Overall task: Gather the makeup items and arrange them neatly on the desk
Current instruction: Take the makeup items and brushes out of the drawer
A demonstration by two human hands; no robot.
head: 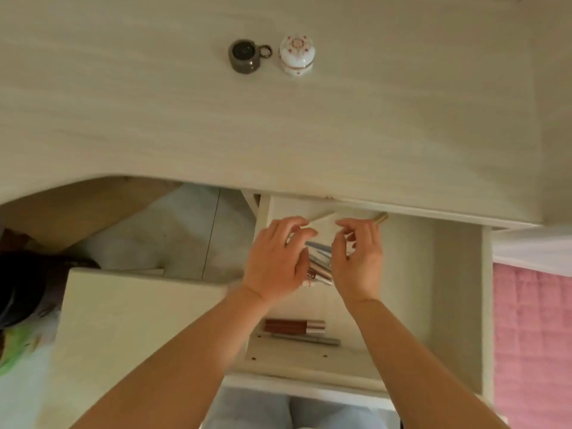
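Both hands reach into the open drawer under the desk's front edge. Left hand curls around a bundle of makeup pencils, mostly hidden behind it; right hand pinches them too. Two lip glosses and a grey pencil lie at the drawer's near end.

Matt pale wood-grain desk; glossy ceramic trinket box.
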